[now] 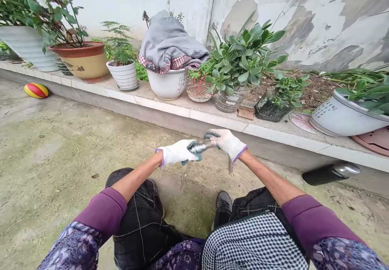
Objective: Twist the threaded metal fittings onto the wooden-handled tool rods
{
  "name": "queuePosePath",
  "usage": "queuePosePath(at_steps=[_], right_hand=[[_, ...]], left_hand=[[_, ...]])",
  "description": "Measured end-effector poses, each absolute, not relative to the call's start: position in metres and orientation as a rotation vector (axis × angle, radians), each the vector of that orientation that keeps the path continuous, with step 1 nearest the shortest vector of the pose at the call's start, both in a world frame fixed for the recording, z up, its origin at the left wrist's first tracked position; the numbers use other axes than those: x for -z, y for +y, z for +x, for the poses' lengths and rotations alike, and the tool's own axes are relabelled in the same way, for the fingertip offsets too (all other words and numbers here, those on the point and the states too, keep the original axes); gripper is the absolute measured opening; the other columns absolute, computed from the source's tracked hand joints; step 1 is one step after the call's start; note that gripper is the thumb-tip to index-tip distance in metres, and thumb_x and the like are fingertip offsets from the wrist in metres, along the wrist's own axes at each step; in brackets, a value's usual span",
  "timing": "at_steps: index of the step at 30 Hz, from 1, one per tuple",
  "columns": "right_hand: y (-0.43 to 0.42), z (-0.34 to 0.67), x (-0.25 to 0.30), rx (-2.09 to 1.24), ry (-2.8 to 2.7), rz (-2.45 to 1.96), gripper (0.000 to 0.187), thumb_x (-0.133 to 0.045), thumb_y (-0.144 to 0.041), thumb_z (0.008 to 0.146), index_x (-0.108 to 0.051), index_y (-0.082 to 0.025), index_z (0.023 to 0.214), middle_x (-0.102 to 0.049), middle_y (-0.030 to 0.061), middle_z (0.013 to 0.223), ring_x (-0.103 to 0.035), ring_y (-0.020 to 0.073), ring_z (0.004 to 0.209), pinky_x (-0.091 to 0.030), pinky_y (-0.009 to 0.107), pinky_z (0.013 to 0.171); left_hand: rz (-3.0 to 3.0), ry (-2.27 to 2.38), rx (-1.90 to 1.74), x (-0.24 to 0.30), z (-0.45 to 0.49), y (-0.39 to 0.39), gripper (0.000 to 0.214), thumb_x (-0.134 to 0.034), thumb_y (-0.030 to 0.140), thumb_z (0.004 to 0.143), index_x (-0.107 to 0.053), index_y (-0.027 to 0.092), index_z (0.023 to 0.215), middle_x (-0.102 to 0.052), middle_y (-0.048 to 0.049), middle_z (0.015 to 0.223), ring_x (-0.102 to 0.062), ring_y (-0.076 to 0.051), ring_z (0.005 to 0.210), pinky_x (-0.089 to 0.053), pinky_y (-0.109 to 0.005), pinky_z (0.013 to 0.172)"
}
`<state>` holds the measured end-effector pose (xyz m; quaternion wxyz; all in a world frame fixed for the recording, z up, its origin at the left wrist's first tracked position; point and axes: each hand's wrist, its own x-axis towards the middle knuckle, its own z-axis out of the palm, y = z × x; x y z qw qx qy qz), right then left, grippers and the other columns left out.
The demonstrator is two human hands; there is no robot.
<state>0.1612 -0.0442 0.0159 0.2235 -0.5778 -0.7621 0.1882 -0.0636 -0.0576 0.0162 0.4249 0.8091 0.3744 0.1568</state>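
Observation:
My left hand [179,151], in a white work glove with dark green fingertips and a purple cuff, closes around a short rod wound with shiny silver wire [199,148]. The bare brownish end of the rod points right, toward my right hand [226,142], gloved the same way. Its fingers are bent around that end, slightly smeared by motion. Below my right hand a thin, blurred brownish piece [230,165] points downward; whether it belongs to the rod I cannot tell. Both hands are over the ground, in front of my knees.
A tiled ledge [212,118] runs across, bearing several potted plants, a grey cloth [170,39] over a white pot, and a small brush [245,112]. A black bottle [328,174] is at the right, a red-yellow ball [36,90] far left. A checkered bag [255,241] rests on my lap.

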Motion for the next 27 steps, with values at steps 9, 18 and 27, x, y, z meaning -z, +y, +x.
queuePosePath(at_steps=[9, 18, 27], right_hand=[[-0.095, 0.113, -0.011, -0.173, -2.666, -1.583, 0.024, -0.049, -0.028, 0.094, -0.072, -0.023, 0.099, -0.073, 0.0058, 0.093, -0.065, 0.0185, 0.081, -0.043, 0.026, 0.071], [-0.057, 0.144, -0.011, -0.215, -2.543, -1.69, 0.026, -0.05, -0.029, 0.092, -0.073, -0.025, 0.105, -0.075, 0.0043, 0.102, -0.066, 0.019, 0.086, -0.043, 0.025, 0.071], [-0.067, 0.124, -0.003, -0.359, -2.539, -1.614, 0.028, -0.046, -0.031, 0.095, -0.071, -0.023, 0.104, -0.073, 0.0027, 0.094, -0.061, 0.0171, 0.079, -0.039, 0.026, 0.069]], left_hand=[[2.427, 1.535, -0.312, 0.003, -0.068, -0.04, 0.019, -0.059, 0.026, 0.085, -0.062, 0.017, 0.102, -0.068, -0.0101, 0.082, -0.065, -0.023, 0.069, -0.048, -0.03, 0.062], [2.646, 1.137, -0.002, 0.043, -0.057, -0.042, 0.013, -0.065, 0.018, 0.078, -0.07, 0.021, 0.09, -0.068, -0.0089, 0.073, -0.067, -0.025, 0.072, -0.049, -0.032, 0.07], [2.042, 1.422, -0.662, 0.008, -0.062, -0.018, 0.027, -0.053, 0.038, 0.089, -0.067, 0.015, 0.094, -0.06, -0.0017, 0.067, -0.05, -0.012, 0.054, -0.04, -0.022, 0.052]])
